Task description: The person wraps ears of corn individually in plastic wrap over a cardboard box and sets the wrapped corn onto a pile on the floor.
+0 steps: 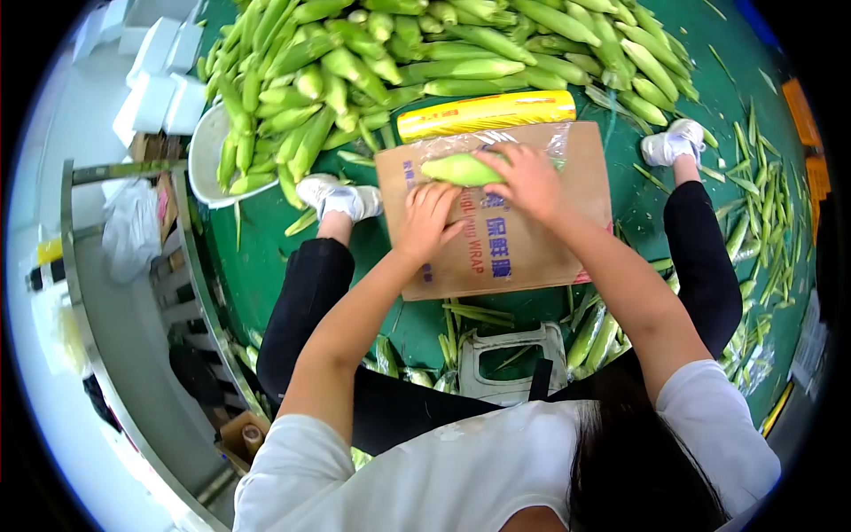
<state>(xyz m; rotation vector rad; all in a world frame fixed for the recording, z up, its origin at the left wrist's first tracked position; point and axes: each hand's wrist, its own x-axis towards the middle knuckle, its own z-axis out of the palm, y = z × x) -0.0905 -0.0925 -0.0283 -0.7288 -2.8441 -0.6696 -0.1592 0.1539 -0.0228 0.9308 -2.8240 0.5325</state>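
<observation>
A green husked ear of corn [456,169] lies across the top of a flattened-looking brown cardboard box [567,253] printed with "WRAP". My right hand [528,182] is closed over the corn's right end. Beside its lower left edge, my left hand [429,219] rests on the cardboard with fingers stretched out; whether they touch the corn is hard to tell. Clear plastic film [557,140] shows at the box's upper edge. Just beyond it lies a yellow-wrapped roll of cling film [487,115].
A large heap of corn [470,44] covers the floor ahead, spilling into a white tub [206,160]. A plastic stool [510,359] is between my legs. Husk leaves [767,204] litter the right side. A metal-framed rack [133,173] stands left, with white foam boxes [160,97] behind.
</observation>
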